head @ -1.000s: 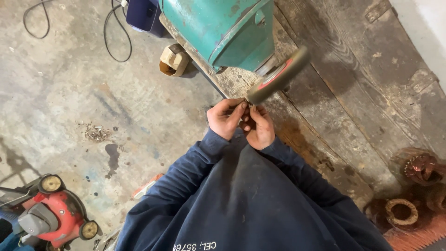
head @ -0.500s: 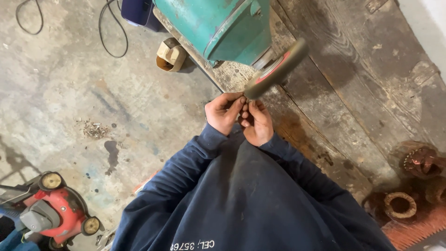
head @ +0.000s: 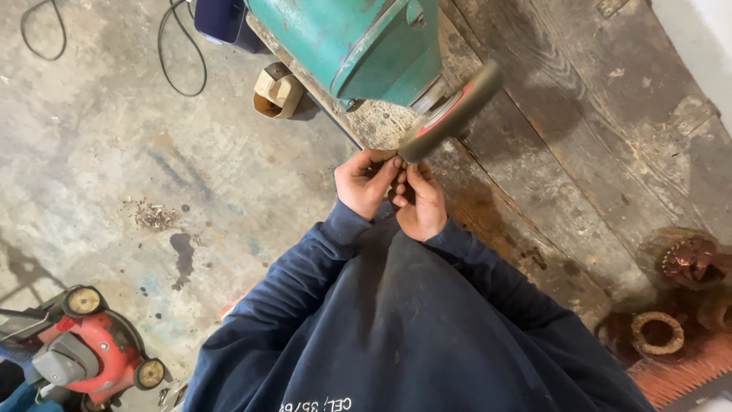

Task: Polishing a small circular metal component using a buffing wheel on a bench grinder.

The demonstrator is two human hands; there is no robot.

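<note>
Left hand (head: 366, 183) and right hand (head: 419, 202) meet fingertip to fingertip, both pinched shut on something too small to make out — held right at the lower edge of the grinding wheel (head: 451, 111). The wheel sits on a green machine (head: 358, 46) over a worn wooden surface (head: 579, 137). Left, on the concrete floor (head: 99, 152), a red mower (head: 84, 351) — and black cables (head: 171, 53).

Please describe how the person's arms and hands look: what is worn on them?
Both arms wear long dark navy sweatshirt sleeves with ribbed cuffs at the wrists. The fabric looks dusty. The left hand and right hand are bare: no gloves, and no rings or watch visible.
</note>
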